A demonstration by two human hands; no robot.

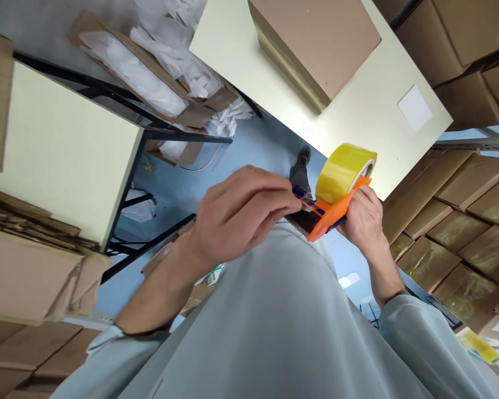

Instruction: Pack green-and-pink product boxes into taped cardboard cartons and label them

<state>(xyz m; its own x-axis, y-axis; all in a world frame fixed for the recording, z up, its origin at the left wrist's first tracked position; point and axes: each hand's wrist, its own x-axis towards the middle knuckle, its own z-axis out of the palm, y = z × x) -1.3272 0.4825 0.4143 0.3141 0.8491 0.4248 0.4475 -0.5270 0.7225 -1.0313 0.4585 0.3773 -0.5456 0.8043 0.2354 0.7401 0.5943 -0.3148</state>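
Right in front of the pale blue top (286, 310), the orange tape dispenser (336, 213) is up in the air, and the right hand (363, 216) is curled around its back part, holding it. The left hand (241, 216) is just left of the dispenser, its fingers bunched narrow at the front end; the tips are partly hidden, so I can't tell if they are pinched on the tape's loose end. To do this bit well, the right hand should hold firm and the left should pull gently and straight, so the tape doesn't twist. Mind the toothy blade (305, 220) on the dispenser's front, very near those fingers. The fat yellow roll (343, 172) should be free to spin. Left of the dispenser there is open air over the blue floor (270, 149), which gives room to pull. Just past the dispenser is the edge of the pale tabletop (370, 133), so take care not to bump it. Farther past the dispenser, a white card (415, 108) and a brown box (316, 44) lie on that tabletop. Stacked boxes (441, 233) stand off to the dispenser's right, so don't swing wide that way.
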